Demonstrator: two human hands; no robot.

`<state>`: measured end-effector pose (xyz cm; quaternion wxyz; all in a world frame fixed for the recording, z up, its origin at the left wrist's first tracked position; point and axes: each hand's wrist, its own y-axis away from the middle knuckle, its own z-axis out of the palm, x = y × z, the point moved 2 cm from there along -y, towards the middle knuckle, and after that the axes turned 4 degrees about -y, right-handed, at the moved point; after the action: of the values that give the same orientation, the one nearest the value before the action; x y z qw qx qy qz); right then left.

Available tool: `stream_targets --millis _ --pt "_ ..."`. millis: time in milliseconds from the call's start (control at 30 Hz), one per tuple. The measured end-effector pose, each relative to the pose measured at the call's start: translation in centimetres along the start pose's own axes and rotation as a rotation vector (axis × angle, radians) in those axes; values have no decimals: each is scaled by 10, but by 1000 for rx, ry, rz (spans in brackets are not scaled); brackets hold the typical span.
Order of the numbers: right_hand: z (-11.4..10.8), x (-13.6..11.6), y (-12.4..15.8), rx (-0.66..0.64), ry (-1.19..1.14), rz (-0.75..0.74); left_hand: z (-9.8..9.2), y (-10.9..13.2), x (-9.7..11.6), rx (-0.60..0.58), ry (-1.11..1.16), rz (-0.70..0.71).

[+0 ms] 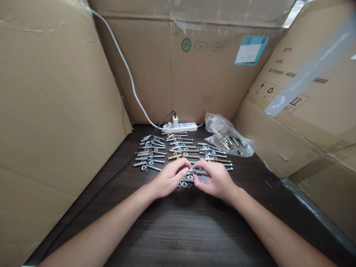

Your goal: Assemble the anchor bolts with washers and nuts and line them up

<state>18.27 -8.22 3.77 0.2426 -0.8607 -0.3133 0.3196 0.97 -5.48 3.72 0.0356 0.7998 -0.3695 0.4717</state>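
Note:
In the middle of the table both hands meet at one metal expansion bolt (pixel 199 171). My left hand (pixel 171 178) is closed, thumb and fingertips pinching its left end, where a hex nut and a dark ring show. From the other side my right hand (pixel 216 178) has thumb and fingers closed round the silvery shank; part of it is hidden by the fingers. Just below the fingertips lie several loose washers (pixel 184 184). Beyond the hands, bolts with sleeves, nuts and washers (pixel 155 152) lie in rows, some silver, some brass-coloured.
A white power strip (pixel 183 127) with a plugged-in charger stands at the back. To its right lies a clear plastic bag (pixel 222 128) with metal parts. A black cable (pixel 111 173) crosses the left side. Cardboard walls (pixel 203 81) enclose the dark table (pixel 178 230).

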Motion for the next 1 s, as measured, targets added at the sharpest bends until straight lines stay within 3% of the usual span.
stream_targets --millis 233,667,833,1000 --pt "0 0 0 33 1 -19 2 -1 -1 -66 -41 -11" --pt "2 1 1 51 14 8 4 3 -2 68 -53 14" --pt "1 -1 0 37 17 22 3 3 0 56 -102 109" --pt "0 -1 0 25 17 13 2 2 2 43 -97 79"
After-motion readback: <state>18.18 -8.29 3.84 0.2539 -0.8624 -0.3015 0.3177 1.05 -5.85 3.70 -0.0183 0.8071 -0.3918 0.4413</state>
